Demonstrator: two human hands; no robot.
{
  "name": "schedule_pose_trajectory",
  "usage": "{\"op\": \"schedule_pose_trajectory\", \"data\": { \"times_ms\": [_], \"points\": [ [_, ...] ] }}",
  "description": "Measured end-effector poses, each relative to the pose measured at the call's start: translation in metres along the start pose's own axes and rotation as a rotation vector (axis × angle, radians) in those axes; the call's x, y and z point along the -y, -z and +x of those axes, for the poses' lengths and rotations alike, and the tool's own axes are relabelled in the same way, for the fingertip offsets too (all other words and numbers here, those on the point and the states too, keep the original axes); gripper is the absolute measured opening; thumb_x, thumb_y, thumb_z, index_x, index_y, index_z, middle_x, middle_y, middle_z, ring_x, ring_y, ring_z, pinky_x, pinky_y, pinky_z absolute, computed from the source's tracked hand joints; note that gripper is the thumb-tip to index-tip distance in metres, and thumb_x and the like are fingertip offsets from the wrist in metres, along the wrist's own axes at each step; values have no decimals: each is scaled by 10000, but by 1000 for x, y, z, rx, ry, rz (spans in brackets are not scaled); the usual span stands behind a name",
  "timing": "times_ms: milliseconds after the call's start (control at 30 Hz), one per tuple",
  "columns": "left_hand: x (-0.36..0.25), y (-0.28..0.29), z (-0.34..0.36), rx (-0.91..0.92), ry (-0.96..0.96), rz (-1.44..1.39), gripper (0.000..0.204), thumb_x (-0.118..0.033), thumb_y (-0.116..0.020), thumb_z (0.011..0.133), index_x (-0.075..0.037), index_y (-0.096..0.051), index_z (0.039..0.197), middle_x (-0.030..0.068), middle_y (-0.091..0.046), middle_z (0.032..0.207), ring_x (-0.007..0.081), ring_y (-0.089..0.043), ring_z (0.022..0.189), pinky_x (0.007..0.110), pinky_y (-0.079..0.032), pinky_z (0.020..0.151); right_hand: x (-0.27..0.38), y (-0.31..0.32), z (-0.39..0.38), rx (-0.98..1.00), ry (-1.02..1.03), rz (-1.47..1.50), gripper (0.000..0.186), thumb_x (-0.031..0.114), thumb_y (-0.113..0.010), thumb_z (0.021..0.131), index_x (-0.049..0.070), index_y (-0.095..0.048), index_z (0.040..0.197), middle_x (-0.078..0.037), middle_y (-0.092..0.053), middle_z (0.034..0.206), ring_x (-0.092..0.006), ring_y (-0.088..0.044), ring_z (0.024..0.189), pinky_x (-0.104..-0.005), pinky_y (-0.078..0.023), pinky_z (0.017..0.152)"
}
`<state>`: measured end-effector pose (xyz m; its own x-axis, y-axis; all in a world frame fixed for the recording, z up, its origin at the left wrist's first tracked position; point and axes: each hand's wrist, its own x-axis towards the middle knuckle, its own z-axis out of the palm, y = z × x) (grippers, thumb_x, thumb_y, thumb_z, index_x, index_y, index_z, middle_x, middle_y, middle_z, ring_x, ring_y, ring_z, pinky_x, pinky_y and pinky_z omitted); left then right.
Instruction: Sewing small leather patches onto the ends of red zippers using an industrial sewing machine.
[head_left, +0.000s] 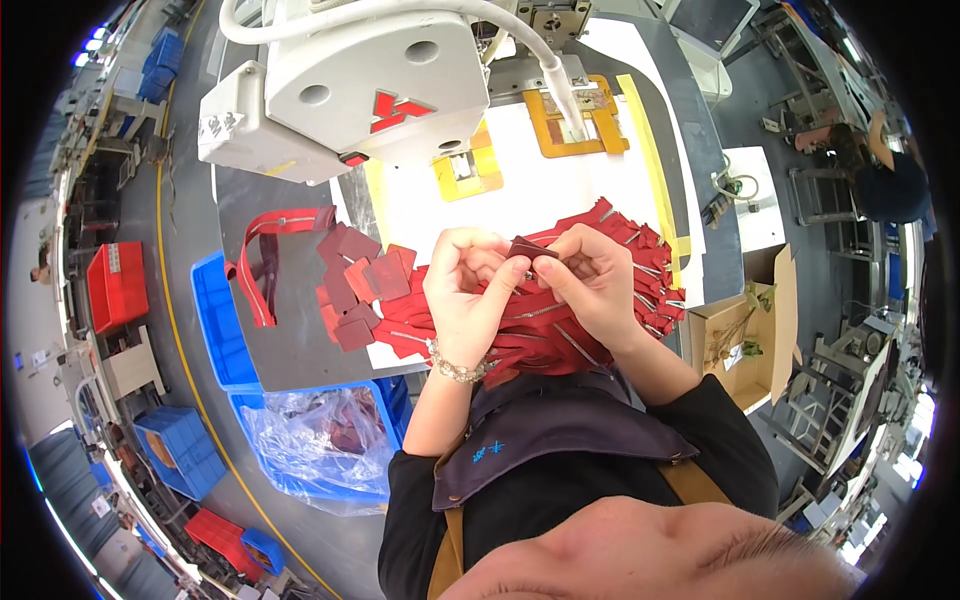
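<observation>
Above the near edge of the work table, my left hand (467, 290) and my right hand (597, 290) meet, pinching a small dark red patch (532, 249) between thumbs and fingers. Under them a large heap of red zippers (550, 335) with metal teeth spreads over the table. Left of my hands lies a loose pile of flat red and maroon patches (383, 277). Part of the heap is hidden behind my hands and wrists.
A white industrial sewing machine (370, 90) overhangs the table's far side, near yellow clamp frames (552, 140). One zipper strip (262, 262) curves at left. Blue crates (222, 330), one holding a plastic bag (315, 440), stand left; a cardboard box (770, 368) with dried plants stands right.
</observation>
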<state>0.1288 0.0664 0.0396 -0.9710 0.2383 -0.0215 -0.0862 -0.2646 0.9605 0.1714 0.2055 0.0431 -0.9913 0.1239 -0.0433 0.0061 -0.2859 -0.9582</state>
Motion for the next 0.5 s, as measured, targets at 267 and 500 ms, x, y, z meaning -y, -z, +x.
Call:
{"op": "schedule_pose_trajectory", "data": {
  "times_ms": [267,500],
  "points": [
    [1,1,3,40,-3,-255,108,59,-651,819,10,-560,847,72,-633,850,101,-641,705,224,-547,625,-4,-6,-4,-37,96,-24,40,-6,-612,876,-20,-575,875,-16,-593,765,-20,-517,635,-171,-417,550],
    [7,-4,2,-2,12,-383,134,91,-623,814,7,-534,760,90,-626,837,120,-647,710,254,-593,594,-7,-9,-5,-93,106,-28,43,-10,-615,872,-11,-572,871,-25,-607,747,-15,-510,603,-161,-404,522]
  ]
}}
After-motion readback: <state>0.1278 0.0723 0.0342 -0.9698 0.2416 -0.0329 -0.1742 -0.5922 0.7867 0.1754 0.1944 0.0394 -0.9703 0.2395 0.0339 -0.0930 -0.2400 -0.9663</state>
